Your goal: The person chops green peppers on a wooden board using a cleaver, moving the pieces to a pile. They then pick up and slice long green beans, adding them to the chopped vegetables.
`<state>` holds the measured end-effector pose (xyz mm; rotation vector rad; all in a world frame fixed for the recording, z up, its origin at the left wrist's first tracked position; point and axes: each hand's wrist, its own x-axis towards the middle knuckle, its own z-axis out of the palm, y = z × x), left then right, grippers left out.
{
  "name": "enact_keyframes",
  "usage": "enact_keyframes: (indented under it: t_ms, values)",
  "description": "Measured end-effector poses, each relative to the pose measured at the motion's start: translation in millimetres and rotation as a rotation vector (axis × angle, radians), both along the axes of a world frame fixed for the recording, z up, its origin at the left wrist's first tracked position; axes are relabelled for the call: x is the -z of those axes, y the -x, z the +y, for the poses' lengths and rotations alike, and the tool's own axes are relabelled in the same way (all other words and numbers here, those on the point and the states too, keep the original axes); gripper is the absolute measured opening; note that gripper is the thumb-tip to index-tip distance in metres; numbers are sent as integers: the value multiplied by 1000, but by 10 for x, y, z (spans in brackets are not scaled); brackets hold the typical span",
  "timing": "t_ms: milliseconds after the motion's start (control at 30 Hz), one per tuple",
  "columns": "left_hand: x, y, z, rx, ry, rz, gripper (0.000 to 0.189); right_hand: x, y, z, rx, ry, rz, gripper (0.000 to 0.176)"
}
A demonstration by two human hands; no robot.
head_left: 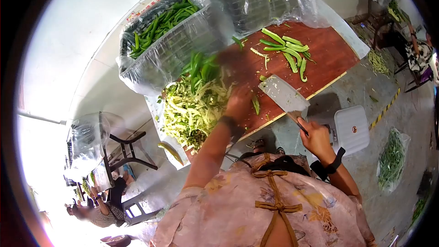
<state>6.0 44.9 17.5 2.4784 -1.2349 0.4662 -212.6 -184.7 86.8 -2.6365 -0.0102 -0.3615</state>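
My right hand [316,138] is wrapped round the handle of a cleaver [282,92]. The broad blade lies over the front part of a red-brown board [331,59]. My left hand [241,102] is over the board, left of the blade, its fingers blurred and partly hidden. Close beside them is a strip of green pepper [255,104]. Left of this hand rises a heap of pale pepper cores and scraps [194,112], with whole green peppers [200,69] blurred at its top. Several split green pepper pieces [292,50] lie on the right half of the board.
A plastic-lined crate [169,46] of green peppers stands behind the heap, and another lined crate [270,5] is at the back. On the floor at right are a white lidded box [352,130] and a bag of greens [393,160]. Other people sit at the far left and right.
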Motion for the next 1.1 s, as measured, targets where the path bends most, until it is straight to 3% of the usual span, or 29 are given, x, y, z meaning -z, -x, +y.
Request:
enact_keyframes:
  t_ms: [133, 200, 233, 300, 333, 400, 433, 500, 567, 900, 1100]
  values:
    - [98, 52, -54, -32, 149, -99, 21, 65, 161, -15, 9, -20, 33, 35]
    - [118, 340, -126, -447, -367, 623, 20, 69, 202, -9, -13, -20, 49, 40]
    - [154, 393, -129, -454, -365, 621, 20, 83, 197, -3, -19, -21, 45, 40]
    - [166, 475, -138, -182, -495, 371, 26, 110, 183, 14, -52, -39, 59, 40]
    - [150, 522, -152, -186, -493, 372, 26, 102, 181, 22, -56, -38, 59, 40]
    - [97, 607, -177, -313, -173, 587, 22, 79, 174, 44, -78, -18, 85, 40]
    - [55, 634, -169, -316, -174, 589, 22, 71, 175, 54, -80, -19, 87, 40]
    - [3, 672, -140, -258, -29, 133, 16, 52, 182, 67, -74, 21, 146, 40]
    - [190, 673, -104, -228, -40, 149, 14, 44, 202, 62, -79, 15, 142, 40]
    - [247, 853, -148, -134, -66, 79, 11, -229, 263, 91, -100, 75, 252, 37]
    - [194, 835, -114, -24, -28, 169, 11, 36, 178, 119, -148, 122, 261, 37]
